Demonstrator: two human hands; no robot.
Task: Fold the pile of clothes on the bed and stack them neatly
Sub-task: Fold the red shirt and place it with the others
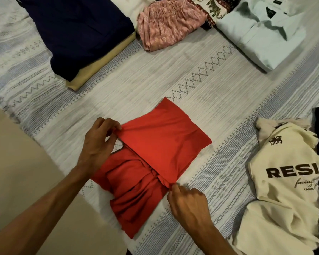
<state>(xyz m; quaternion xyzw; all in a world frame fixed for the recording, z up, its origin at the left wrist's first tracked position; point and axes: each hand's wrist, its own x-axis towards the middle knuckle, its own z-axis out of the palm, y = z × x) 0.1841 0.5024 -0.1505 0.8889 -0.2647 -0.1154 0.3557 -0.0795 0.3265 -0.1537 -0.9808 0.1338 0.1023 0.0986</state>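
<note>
On the cream shirt (284,181) at the bed's right edge we read "RESI", cut off, with script "facing" and "TAKE" beneath it.

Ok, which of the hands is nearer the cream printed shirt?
Right. The right hand pinches the red garment's near-right edge, just left of the cream shirt; the left hand pinches the garment's far-left edge.

A half-folded shirt (155,155) lies mid-bed (201,100); 2 folded stacks (77,35) at the far-left corner, a printed shirt (284,181) at the right edge.
</note>
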